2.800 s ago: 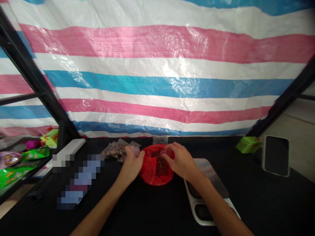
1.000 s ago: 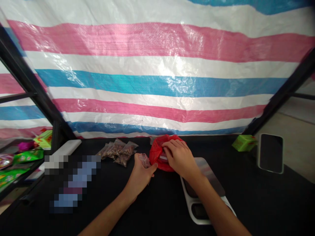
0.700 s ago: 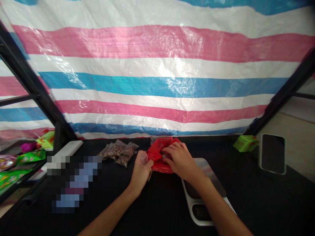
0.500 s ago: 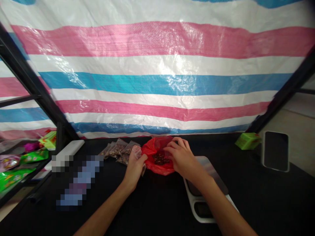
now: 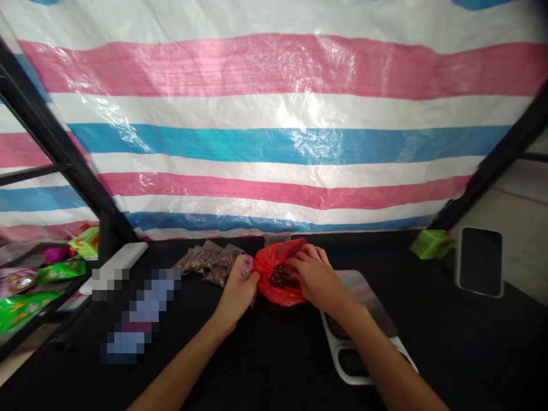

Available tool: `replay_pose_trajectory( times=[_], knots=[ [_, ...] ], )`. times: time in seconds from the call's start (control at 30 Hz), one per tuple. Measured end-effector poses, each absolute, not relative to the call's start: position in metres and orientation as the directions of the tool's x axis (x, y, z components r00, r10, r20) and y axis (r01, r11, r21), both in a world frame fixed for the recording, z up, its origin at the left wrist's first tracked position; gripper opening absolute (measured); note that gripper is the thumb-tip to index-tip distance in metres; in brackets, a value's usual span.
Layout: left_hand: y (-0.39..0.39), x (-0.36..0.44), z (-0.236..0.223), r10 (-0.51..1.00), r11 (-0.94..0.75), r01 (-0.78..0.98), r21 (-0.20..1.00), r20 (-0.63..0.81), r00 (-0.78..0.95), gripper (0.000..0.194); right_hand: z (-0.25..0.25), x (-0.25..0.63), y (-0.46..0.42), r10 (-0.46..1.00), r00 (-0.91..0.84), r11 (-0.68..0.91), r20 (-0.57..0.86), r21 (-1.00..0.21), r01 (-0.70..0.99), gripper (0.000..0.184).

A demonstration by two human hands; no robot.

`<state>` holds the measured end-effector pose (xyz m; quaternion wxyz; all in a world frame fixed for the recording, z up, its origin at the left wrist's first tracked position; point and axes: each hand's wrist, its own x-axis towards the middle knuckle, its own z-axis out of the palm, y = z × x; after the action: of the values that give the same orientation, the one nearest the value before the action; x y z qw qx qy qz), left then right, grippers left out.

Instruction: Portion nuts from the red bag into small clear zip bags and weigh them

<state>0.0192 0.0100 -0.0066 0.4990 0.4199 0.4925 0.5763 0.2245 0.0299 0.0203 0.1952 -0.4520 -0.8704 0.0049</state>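
Red plastic bag (image 5: 276, 274) sits on the black worktop (image 5: 428, 348) at its middle, its mouth gathered open and dark brown pieces (image 5: 282, 276) showing inside. The right hand (image 5: 314, 278) is curled over the bag's right side, fingers closed on the red plastic by the mouth. The left hand (image 5: 235, 291) is closed around a small clear plastic bag (image 5: 246, 266), which pokes up from between thumb and fingers, just beside the red bag's left edge. Just far and left of that hand lie several small filled clear bags (image 5: 209, 264), heaped and touching each other. Under the right wrist, near the red bag, is a white kitchen scale (image 5: 363, 299) with a shiny top. Far right on the worktop stand a green box (image 5: 431, 244) and an upright dark-screened phone (image 5: 480, 262). A white bar (image 5: 117, 257) and a pixelated object (image 5: 139, 314) lie left. Bright green packets (image 5: 25, 305) sit on a shelf beyond, and a pink, white and blue striped tarpaulin (image 5: 274, 142) hangs behind everything.
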Motion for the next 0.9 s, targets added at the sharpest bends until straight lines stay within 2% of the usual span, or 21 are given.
replay_pose_trajectory(
  times=[0.13, 0.3, 0.43, 0.63, 0.77, 0.83, 0.9],
  knots=[
    [0.008, 0.017, -0.006, 0.997, -0.015, -0.218, 0.976, -0.003, -0.082, 0.019, 0.021, 0.224, 0.029, 0.787, -0.517, 0.594, 0.338, -0.183, 0.784, 0.045],
    [0.004, 0.023, -0.002, 0.996, 0.074, -0.393, 0.916, -0.088, -0.017, 0.020, 0.021, 0.217, 0.028, 0.800, -0.527, 0.594, 0.288, -0.254, 0.763, 0.024],
    [0.005, 0.024, 0.003, 0.978, 0.188, -0.476, 0.859, -0.206, 0.016, 0.020, 0.019, 0.213, 0.028, 0.794, -0.538, 0.606, 0.284, -0.304, 0.735, 0.027],
    [0.008, 0.023, -0.001, 0.980, 0.169, -0.467, 0.868, -0.198, -0.014, 0.017, 0.016, 0.211, 0.027, 0.796, -0.535, 0.605, 0.284, -0.366, 0.707, 0.022],
    [0.010, 0.019, -0.006, 0.988, 0.098, -0.367, 0.925, -0.134, -0.073, 0.018, 0.018, 0.206, 0.025, 0.801, -0.534, 0.595, 0.272, -0.462, 0.658, 0.024],
    [0.014, 0.013, -0.008, 0.984, -0.004, -0.198, 0.980, -0.031, -0.173, 0.023, 0.020, 0.205, 0.024, 0.819, -0.513, 0.567, 0.258, -0.508, 0.649, 0.023],
    [0.017, 0.006, -0.009, 0.947, -0.132, 0.050, 0.990, 0.141, -0.290, 0.028, 0.023, 0.205, 0.024, 0.844, -0.475, 0.524, 0.248, -0.568, 0.635, 0.021]
  ],
)
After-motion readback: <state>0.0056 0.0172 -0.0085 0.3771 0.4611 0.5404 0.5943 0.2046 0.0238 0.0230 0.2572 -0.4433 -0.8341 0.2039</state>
